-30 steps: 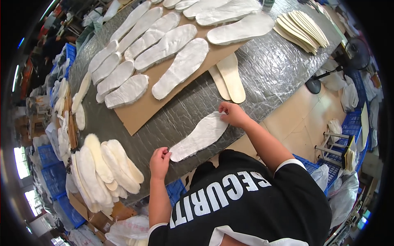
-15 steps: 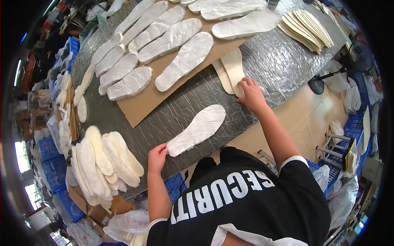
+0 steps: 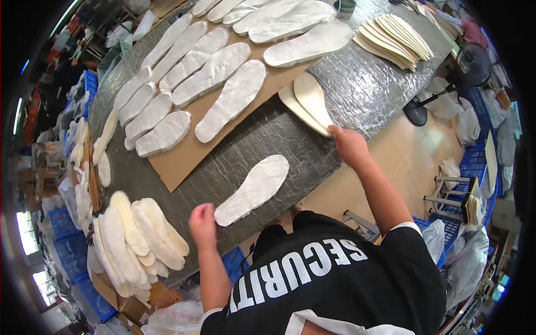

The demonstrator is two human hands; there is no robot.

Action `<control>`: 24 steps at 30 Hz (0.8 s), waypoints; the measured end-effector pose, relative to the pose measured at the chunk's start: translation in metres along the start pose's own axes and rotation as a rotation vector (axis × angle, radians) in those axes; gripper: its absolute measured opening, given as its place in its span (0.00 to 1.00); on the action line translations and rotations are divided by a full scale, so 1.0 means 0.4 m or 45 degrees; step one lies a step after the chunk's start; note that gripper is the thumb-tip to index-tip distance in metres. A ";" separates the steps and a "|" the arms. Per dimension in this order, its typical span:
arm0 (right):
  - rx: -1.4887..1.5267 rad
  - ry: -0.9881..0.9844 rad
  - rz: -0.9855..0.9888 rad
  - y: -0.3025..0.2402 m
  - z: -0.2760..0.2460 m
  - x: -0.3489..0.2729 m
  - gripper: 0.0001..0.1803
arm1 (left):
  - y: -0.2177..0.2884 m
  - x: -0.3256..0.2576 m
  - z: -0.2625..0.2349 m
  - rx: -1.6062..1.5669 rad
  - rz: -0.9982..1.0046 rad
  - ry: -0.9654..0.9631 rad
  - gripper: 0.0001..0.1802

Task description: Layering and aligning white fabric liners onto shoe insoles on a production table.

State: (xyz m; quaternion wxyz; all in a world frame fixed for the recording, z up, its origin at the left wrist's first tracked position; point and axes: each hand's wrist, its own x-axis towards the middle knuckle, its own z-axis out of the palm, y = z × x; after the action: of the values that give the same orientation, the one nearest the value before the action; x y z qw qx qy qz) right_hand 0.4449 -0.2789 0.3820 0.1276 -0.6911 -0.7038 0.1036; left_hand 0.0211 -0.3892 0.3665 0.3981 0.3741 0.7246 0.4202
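My right hand point(image 3: 350, 146) pinches the narrow end of a smooth cream insole point(image 3: 311, 99), which lies partly over a second cream insole point(image 3: 293, 107). Whether the fingers also take in the lower one is hard to see. On the dark, crinkled table covering, a single white insole point(image 3: 255, 188) with a fuzzy edge lies at a slant in front of me. Just left of its narrow end is my left hand point(image 3: 202, 222), slightly blurred, fingers curled in and nothing visible in them, apart from the insole.
Several white insoles lie in rows on a brown cardboard sheet point(image 3: 181, 174). A fanned stack of cream insoles point(image 3: 393, 42) is at the far right, a fluffy insole pile point(image 3: 139, 240) at the near left. Beyond the table's right edge stand a black fan point(image 3: 473, 64) and a blue crate point(image 3: 472, 162).
My left hand has let go of the white insole and drawn slightly left. My right hand now grips the cream insole's end, and the upper cream insole has turned over the lower one.
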 end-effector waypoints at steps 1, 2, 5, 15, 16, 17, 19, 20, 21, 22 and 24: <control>-0.081 0.052 -0.180 -0.001 -0.003 -0.035 0.13 | 0.084 -0.023 0.085 -0.100 -0.033 -0.202 0.09; -0.079 0.049 -0.187 -0.014 -0.001 -0.058 0.13 | 0.150 -0.041 0.162 0.018 -0.034 -0.368 0.08; -0.128 0.054 -0.230 -0.052 0.007 -0.113 0.08 | 0.251 -0.060 0.393 0.456 1.219 -0.662 0.20; 0.344 0.660 0.468 0.178 -0.176 -0.082 0.05 | 0.176 0.000 0.625 0.841 1.293 -0.944 0.07; 0.483 0.724 0.430 0.193 -0.196 -0.094 0.06 | 0.182 0.018 0.633 0.627 1.119 -0.851 0.05; 0.622 0.788 0.388 0.199 -0.217 -0.104 0.08 | 0.187 0.034 0.639 0.417 0.940 -0.756 0.03; 0.675 0.672 0.420 0.111 -0.258 -0.143 0.10 | 0.191 0.060 0.634 0.432 0.887 -0.646 0.00; 0.707 0.564 0.450 0.062 -0.266 -0.170 0.12 | 0.210 0.060 0.636 0.342 0.700 -0.641 0.02; 0.657 0.663 0.257 0.026 -0.254 -0.192 0.13 | 0.223 0.063 0.637 0.254 0.513 -0.631 0.04; 0.614 0.756 0.050 -0.022 -0.243 -0.207 0.13 | 0.201 0.092 0.632 -0.056 0.065 -0.829 0.15; 0.512 0.756 -0.284 -0.076 -0.209 -0.228 0.15 | 0.266 0.049 0.620 -0.562 -0.261 -1.027 0.24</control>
State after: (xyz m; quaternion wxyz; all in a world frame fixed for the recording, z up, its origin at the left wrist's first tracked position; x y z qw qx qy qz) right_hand 0.4442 -0.3734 0.4675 0.4695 -0.5712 -0.6729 0.0203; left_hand 0.2563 -0.2558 0.3761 0.7574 0.3405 0.4384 0.3438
